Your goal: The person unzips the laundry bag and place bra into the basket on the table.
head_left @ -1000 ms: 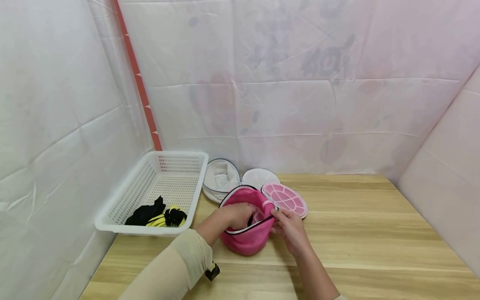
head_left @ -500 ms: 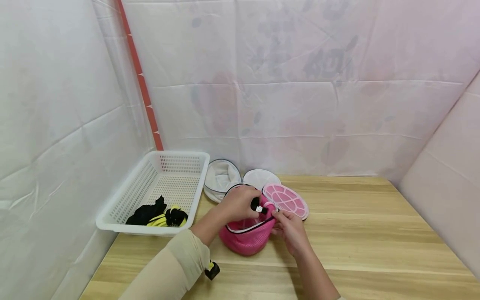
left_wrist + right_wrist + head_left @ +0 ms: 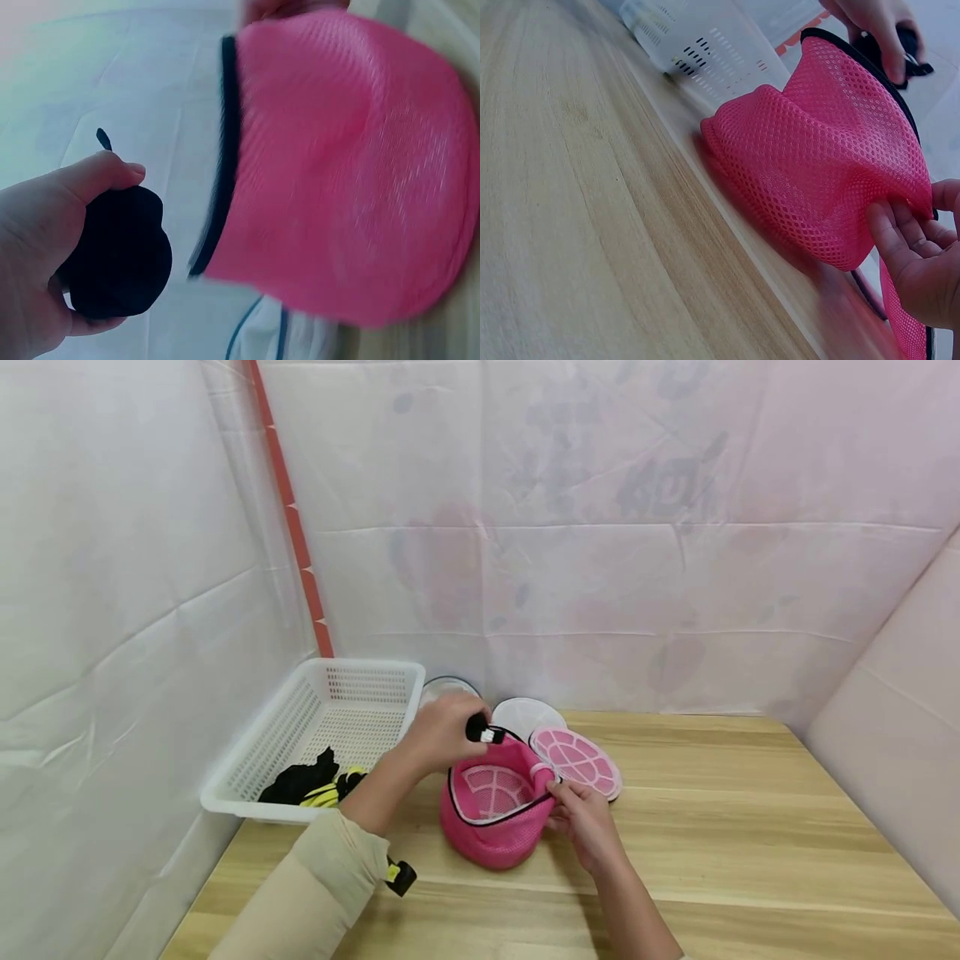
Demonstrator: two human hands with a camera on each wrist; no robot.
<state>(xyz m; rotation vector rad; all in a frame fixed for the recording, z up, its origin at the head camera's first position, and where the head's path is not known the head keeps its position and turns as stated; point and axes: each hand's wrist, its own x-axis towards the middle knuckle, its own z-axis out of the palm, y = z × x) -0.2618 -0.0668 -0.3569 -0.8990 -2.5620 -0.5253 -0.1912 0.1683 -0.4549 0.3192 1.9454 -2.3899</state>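
A pink mesh laundry bag [image 3: 487, 846] with a black-edged rim stands on the wooden table, its mouth facing up. My right hand [image 3: 587, 827] pinches the rim on its right side; the right wrist view shows thumb and fingers [image 3: 891, 238] on the mesh. Above the bag's far left rim, my left hand [image 3: 438, 732] holds a bundled black cloth [image 3: 120, 251] with a small white tag, clear of the bag. The cloth's exact kind cannot be told. Inside the bag, a white-ribbed mesh bottom shows. Its round pink lid [image 3: 573, 758] lies folded back to the right.
At the left stands a white plastic basket [image 3: 219, 802] with black cloth [image 3: 300, 779] and a yellow-and-black item [image 3: 324, 794] in it. Behind the pink bag are a white mesh bag [image 3: 450, 683], partly hidden by my hand, and its round lid [image 3: 525, 714]. White sheeting walls surround the table.
My left hand has come up out of the pink bag with the black cloth and moved left and back past the rim. The right hand stays at the rim.
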